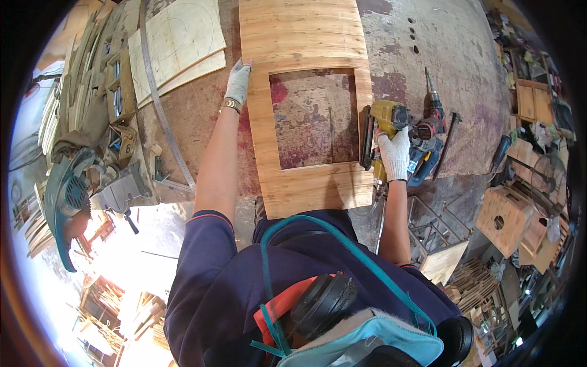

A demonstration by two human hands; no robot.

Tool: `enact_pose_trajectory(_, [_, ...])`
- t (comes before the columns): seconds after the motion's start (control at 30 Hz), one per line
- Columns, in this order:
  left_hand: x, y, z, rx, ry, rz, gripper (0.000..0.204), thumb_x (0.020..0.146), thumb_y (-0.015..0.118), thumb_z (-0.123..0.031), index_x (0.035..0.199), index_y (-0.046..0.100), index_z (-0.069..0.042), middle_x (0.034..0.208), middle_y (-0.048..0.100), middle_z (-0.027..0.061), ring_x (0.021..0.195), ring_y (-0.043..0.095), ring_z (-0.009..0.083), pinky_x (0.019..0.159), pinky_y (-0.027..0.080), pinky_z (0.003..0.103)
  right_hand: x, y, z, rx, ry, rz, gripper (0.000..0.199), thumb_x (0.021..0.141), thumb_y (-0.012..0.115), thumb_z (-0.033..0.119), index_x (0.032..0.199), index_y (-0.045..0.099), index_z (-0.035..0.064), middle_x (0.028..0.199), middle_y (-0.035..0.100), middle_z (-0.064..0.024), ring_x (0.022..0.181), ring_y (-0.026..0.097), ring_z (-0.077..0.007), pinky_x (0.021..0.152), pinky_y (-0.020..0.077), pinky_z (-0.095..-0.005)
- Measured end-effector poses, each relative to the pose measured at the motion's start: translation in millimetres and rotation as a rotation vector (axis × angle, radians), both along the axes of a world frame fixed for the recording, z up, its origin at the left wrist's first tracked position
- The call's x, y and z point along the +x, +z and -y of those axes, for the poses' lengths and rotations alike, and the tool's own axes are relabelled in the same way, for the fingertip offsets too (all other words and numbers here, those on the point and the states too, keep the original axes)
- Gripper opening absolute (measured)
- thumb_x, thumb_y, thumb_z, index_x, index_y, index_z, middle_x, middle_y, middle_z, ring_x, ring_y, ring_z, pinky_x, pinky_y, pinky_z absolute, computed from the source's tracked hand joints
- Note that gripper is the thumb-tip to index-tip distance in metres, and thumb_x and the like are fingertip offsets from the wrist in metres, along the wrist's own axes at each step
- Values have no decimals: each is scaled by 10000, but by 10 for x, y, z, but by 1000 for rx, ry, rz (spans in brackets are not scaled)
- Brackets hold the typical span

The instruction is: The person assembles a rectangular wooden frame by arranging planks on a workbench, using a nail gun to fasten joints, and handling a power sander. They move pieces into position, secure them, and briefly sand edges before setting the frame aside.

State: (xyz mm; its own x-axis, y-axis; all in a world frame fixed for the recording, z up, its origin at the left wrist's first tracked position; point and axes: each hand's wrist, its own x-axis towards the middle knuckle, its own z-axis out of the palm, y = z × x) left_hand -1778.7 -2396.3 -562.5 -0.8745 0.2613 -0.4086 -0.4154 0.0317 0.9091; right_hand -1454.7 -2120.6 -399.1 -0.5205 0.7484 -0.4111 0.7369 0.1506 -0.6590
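Observation:
A long wooden panel (309,43) with a rectangular cutout lies on the workbench, its near end close to my body. My left hand (238,82), in a white knit glove, grips the panel's left edge beside the cutout. The gloved right hand (395,156) is wrapped round the handle of a yellow and black nail gun (386,113). That gun stands at the panel's right edge, its dark magazine beside the cutout. Close by on the right are a red and black cordless drill (434,113) with a long bit and a blue power tool (426,164), partly hidden.
Pale plywood sheets (177,46), a long metal ruler (153,85) and a metal square (164,174) lie left on the stained bench (446,37). A green saw (70,196) stands at far left. Wooden boxes (504,220) and a metal frame (437,226) are at right.

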Motion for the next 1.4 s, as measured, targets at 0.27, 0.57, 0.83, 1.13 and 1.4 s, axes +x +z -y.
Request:
enact_pose_trajectory(0.27, [422,533,-242,-991,52,-796,654,830,821,-336,1379,567,-88,1379,544,169,1255,521,315,1074,434,460,1,26,-5,-28,-38,-13,384,872,701,119,1202,530,23,905,735,-147,587,690,-211,548,559,-356])
enact_pose_trajectory(0.57, [304,858,-437,-1256,-573,-647,979,715,861,-512,1543,431,-217,1465,414,223,1344,440,430,1013,505,509,-34,29,45,-57,0,48,390,857,707,101,1198,538,14,901,736,-141,589,678,-187,561,551,-351])
enact_pose_trajectory(0.83, [196,713,-391,-1280,-688,-631,847,810,794,-438,1544,429,-227,1466,433,216,1267,473,453,943,559,494,-317,109,146,53,257,131,623,758,716,148,1343,512,83,1101,725,-247,1082,676,-453,922,541,-481])
enact_pose_trajectory(1.13, [300,610,-422,-1330,-629,-736,782,837,782,-401,1524,462,-207,1536,408,230,1279,491,466,945,561,489,-959,186,297,77,502,-83,489,780,684,133,1235,568,-4,1016,735,-234,899,729,-392,792,568,-460])
enact_pose_trajectory(1.4, [247,609,-419,-1258,-610,-702,749,839,786,-347,1504,483,-186,1524,429,237,1264,519,466,920,574,499,-995,405,355,-121,366,-47,392,846,663,67,1218,557,7,923,732,-131,597,675,-183,555,550,-334])
